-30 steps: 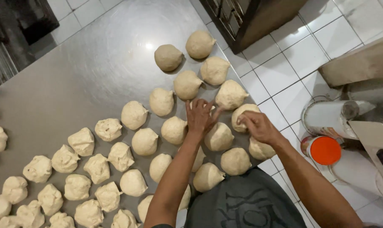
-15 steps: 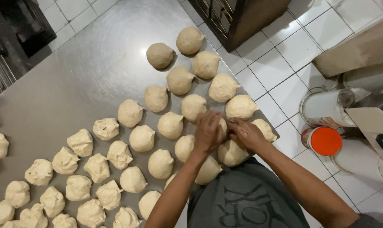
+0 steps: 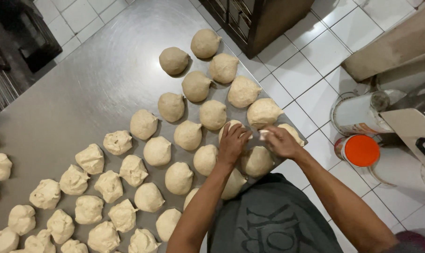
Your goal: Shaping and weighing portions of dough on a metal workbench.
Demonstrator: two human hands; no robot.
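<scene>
Fingers [image 3: 235,132] of the left hand [image 3: 232,145] lie curled over the top of one dough ball [image 3: 229,126], pressed close together on it, while the right hand [image 3: 280,142] pinches a small white scrap [image 3: 264,134] between thumb and fingertips just beside that ball, over the right edge of the steel desk [image 3: 81,84]. The ball sits near the desk's right edge, between a smooth ball [image 3: 263,112] behind it and another [image 3: 258,161] in front. From here I count roughly twenty smooth, rounded balls in slanting rows on the right half of the desk, and about twenty rougher, lumpier pieces [image 3: 110,185] crowded at the left and front, some cut off by the edge of view, so the count is not exact. On the white tiled floor [image 3: 315,61] to the right stand two round tubs: one white bucket [image 3: 357,114] and one container with an orange lid [image 3: 361,150]. One dark cabinet [image 3: 254,18] stands beyond the desk
</scene>
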